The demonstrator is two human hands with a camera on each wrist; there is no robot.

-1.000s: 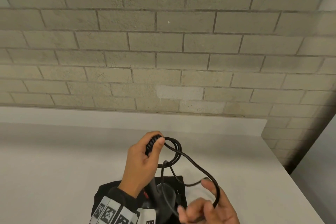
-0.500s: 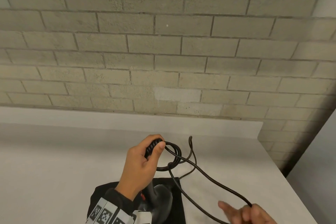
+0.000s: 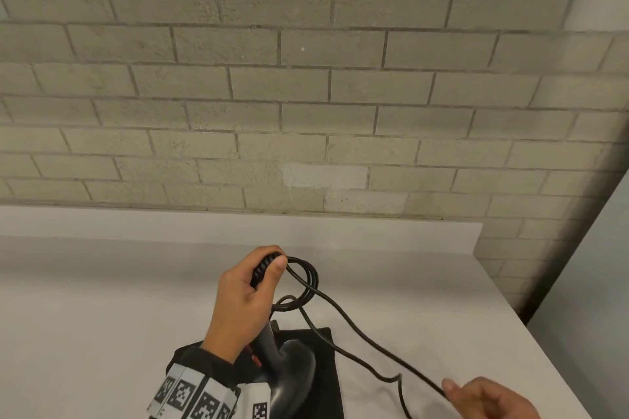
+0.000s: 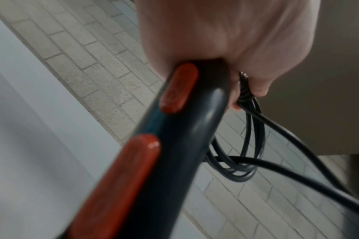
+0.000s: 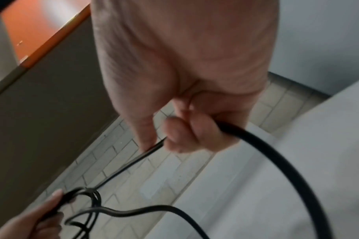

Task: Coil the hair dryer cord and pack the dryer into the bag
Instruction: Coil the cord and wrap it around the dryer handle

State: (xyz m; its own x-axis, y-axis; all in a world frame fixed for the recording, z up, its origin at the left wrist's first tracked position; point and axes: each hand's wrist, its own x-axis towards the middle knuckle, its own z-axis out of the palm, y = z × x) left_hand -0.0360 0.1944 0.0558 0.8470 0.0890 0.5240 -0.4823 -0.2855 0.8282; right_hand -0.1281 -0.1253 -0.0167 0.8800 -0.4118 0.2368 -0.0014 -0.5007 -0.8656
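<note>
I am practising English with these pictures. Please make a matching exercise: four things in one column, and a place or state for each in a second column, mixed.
Things:
1. left hand
2. right hand
3. bag
4. dryer

States:
a. lies flat on the table
b. pinches the loose cord
c. rests over the bag
d. grips the handle and the coils

Pairs: 1-d, 2-b, 3-a, 4-c

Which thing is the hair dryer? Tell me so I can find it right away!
Look at the white counter below the brick wall, near its front edge. A flat black bag lies there, and the hair dryer is over it, its handle gripped by the left hand. It is the chunky, shiny dark thing with red buttons, unlike the thin cord or the soft bag.
</note>
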